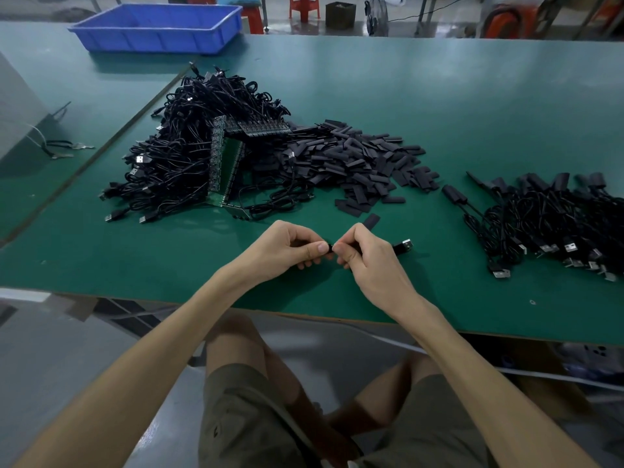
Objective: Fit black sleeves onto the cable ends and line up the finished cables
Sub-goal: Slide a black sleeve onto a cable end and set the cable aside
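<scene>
My left hand (290, 246) and my right hand (366, 255) meet over the green table (439, 106) near its front edge. Both pinch one small black piece between them; whether the left holds a sleeve or the cable end is hidden by the fingers. The right hand grips a black cable whose USB plug (405, 245) sticks out to the right. A heap of loose black sleeves (358, 163) lies behind the hands, one stray sleeve (370, 220) just beyond my right hand. Tangled unfinished cables (202, 143) are piled at left. Finished sleeved cables (553, 214) lie in a row at right.
Green circuit board strips (226, 167) lean in the cable pile. A blue plastic bin (158, 27) stands at the far left of the table. A key bunch on a cord (64, 148) lies at the left. The front table edge runs just below my wrists.
</scene>
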A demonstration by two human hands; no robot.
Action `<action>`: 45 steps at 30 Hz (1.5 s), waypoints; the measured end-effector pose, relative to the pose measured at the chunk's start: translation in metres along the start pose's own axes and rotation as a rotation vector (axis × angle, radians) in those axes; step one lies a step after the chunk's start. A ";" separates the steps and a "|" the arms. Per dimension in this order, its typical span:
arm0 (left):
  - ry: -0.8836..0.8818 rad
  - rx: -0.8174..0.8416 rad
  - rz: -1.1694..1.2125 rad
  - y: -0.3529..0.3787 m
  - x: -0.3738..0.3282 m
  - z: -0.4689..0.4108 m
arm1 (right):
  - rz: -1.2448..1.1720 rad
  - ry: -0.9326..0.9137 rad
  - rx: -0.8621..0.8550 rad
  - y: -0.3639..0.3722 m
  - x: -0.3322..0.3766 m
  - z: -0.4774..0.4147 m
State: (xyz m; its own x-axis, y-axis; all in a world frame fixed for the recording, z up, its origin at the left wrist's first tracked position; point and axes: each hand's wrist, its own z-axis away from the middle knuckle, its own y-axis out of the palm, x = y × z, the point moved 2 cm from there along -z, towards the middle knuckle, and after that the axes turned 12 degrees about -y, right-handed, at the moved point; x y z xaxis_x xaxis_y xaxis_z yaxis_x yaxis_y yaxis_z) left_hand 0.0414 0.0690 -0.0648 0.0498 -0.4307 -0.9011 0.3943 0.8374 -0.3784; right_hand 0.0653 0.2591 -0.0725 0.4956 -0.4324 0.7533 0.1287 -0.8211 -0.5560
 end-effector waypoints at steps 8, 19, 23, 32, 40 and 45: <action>0.022 -0.016 0.033 0.003 0.006 0.003 | 0.008 -0.015 -0.018 0.001 -0.001 0.001; 0.090 -0.075 0.453 -0.002 0.017 0.003 | -0.065 0.068 -0.181 -0.004 -0.005 0.001; 0.086 -0.123 0.465 -0.002 0.017 0.002 | -0.059 0.075 -0.171 -0.004 -0.005 0.001; 0.057 -0.177 0.388 0.001 0.017 0.000 | -0.065 0.079 -0.160 -0.004 -0.003 0.000; 0.047 -0.193 0.310 0.002 0.018 -0.001 | -0.052 0.082 -0.143 -0.004 -0.004 0.001; 0.036 -0.234 0.334 0.000 0.018 -0.001 | 0.005 0.020 -0.177 -0.002 -0.005 -0.001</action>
State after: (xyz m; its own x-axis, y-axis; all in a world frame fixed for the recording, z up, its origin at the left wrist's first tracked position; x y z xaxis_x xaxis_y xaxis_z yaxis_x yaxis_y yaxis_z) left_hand 0.0418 0.0609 -0.0814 0.1059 -0.1133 -0.9879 0.1422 0.9850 -0.0978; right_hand 0.0615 0.2628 -0.0751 0.4788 -0.4428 0.7581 -0.0279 -0.8708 -0.4909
